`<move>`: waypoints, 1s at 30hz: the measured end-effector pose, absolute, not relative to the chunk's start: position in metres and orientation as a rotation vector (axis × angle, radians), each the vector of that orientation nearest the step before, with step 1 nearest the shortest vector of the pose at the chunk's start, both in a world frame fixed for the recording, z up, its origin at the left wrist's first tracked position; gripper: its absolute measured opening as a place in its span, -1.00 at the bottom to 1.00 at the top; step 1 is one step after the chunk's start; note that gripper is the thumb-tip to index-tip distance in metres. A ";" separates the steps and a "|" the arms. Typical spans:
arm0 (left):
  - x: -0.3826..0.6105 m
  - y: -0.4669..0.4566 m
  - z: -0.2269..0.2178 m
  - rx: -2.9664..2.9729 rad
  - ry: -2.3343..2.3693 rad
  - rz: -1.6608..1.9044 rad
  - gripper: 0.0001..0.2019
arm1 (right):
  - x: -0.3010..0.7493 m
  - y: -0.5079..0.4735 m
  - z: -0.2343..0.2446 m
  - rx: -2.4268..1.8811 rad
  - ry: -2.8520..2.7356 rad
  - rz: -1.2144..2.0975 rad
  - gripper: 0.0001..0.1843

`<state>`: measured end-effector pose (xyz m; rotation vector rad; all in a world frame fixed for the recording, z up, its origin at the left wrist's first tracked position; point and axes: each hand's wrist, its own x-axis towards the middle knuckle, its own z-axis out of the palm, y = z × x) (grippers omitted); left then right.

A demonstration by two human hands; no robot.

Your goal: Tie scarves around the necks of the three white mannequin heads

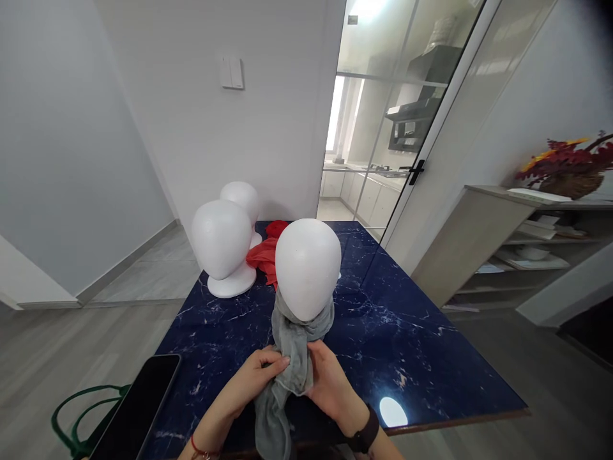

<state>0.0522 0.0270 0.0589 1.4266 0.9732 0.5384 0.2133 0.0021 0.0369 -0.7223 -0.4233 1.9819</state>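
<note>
Head view: working the grey scarf (297, 365) at the front of the nearest white head form (309, 268)!
Wrapped around just below the form, above the dark blue tabletop (421, 358), with a loose end trailing down toward the near edge. Pinching the front fold between thumb and fingers with the left grip (256, 377); holding its opposite side with the right grip (331, 384), fingers partly hidden behind the cloth. Looks like the arranging step, shaping or tucking that fold; cannot tell whether knotted. Seems to call for steadying one side, drawing gently on the other, and not tipping the form. Lying beyond, to the left: red cloth (264, 254), beside two bare head forms (223, 239). Resting near the left edge: a dark phone (138, 409).
</note>
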 end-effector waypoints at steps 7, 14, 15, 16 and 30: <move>0.052 0.016 0.062 1.881 1.127 0.301 -0.67 | 0.203 0.003 0.026 -1.085 -0.619 1.742 -0.56; 0.037 0.023 0.063 2.020 1.112 0.344 -0.52 | 0.211 0.004 0.015 -1.131 -0.662 1.703 -0.64; 0.036 0.026 0.063 2.038 1.139 0.400 -0.50 | 0.215 0.003 0.017 -1.119 -0.700 1.726 -0.64; 0.034 0.029 0.062 2.051 1.191 0.457 -0.49 | 0.219 0.002 0.019 -1.111 -0.736 1.746 -0.63; 0.020 0.035 0.073 1.185 1.072 0.832 -0.69 | 0.232 -0.013 0.024 -1.128 -0.824 1.648 -0.52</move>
